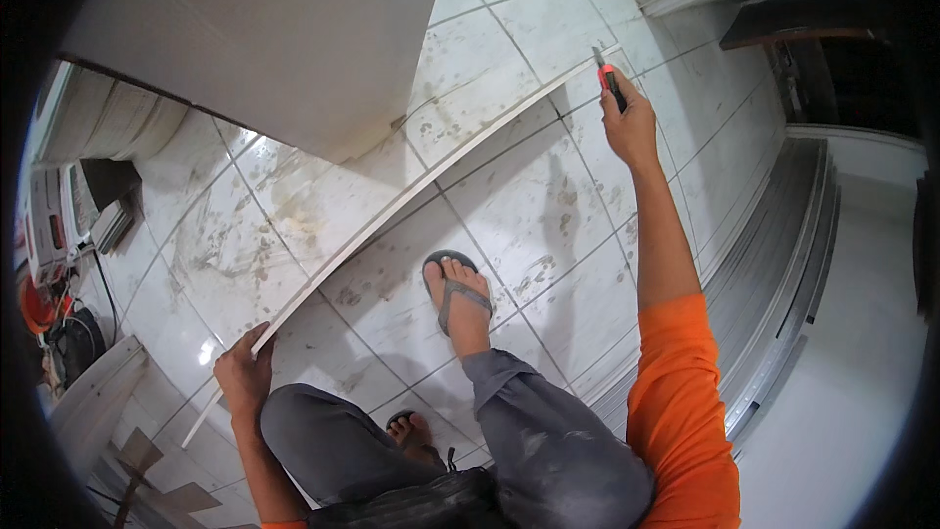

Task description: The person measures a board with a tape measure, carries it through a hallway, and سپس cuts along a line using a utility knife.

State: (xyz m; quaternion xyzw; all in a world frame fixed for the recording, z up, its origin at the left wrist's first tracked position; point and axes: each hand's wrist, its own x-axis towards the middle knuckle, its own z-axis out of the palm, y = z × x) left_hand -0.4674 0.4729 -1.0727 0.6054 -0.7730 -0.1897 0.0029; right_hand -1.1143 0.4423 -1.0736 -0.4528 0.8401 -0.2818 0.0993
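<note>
A long, thin white strip (421, 183) runs diagonally over the tiled floor, from the lower left to the upper right. My left hand (245, 372) is closed round it near its lower end, and a short length sticks out below the hand. At the far end, my right hand (632, 122) grips a red and black utility knife (611, 78). The knife's blade is out and points up, close to the strip's far tip. Whether the blade touches the strip, I cannot tell.
A large grey panel (264, 29) stands over the floor at the upper left. Long metal profiles (754, 264) lie stacked along the right. My sandalled foot (458, 299) is below the strip. Dark-edged tools (73, 343) and a cable lie at the far left. Smudged white tiles (499, 186) cover the floor.
</note>
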